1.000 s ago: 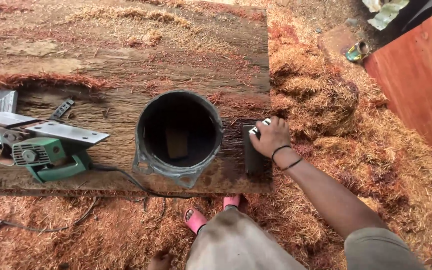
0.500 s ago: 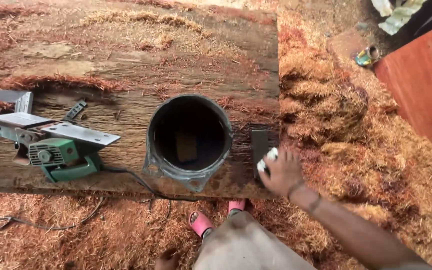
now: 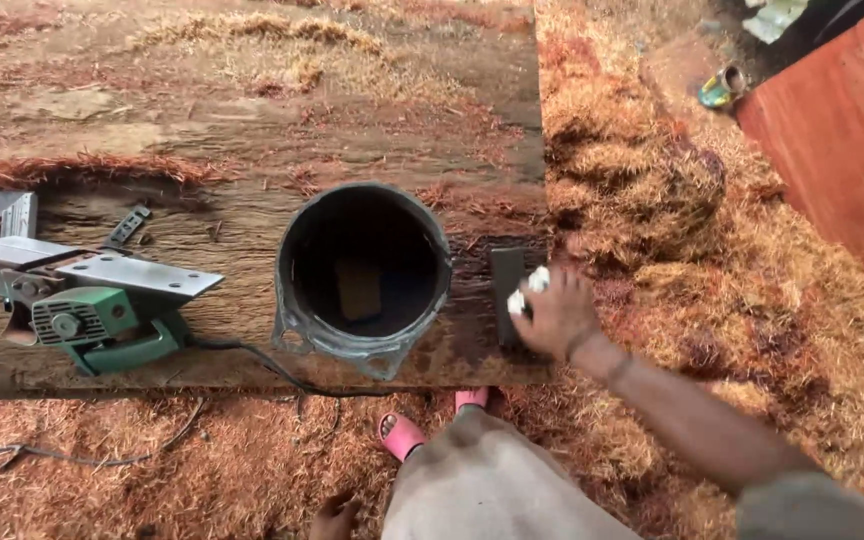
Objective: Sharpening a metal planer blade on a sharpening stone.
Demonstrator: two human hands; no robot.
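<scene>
One right hand [image 3: 552, 318] at middle right grips one white rag [image 3: 530, 288] (bunched up) on one dark block [image 3: 505, 280]. One black bucket [image 3: 363, 272] and one green planer [image 3: 92, 305] sit on the tabletop [image 3: 252, 110].

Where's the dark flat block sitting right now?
In the head view, the dark flat block lies on the plank's right end, just right of the black bucket, under the right hand.

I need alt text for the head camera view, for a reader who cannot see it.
A person's right hand, holding something small and white, rests on a dark flat block on a wooden slab. Beside it stands a black bucket, then a green electric planer, amid reddish shavings.
</scene>
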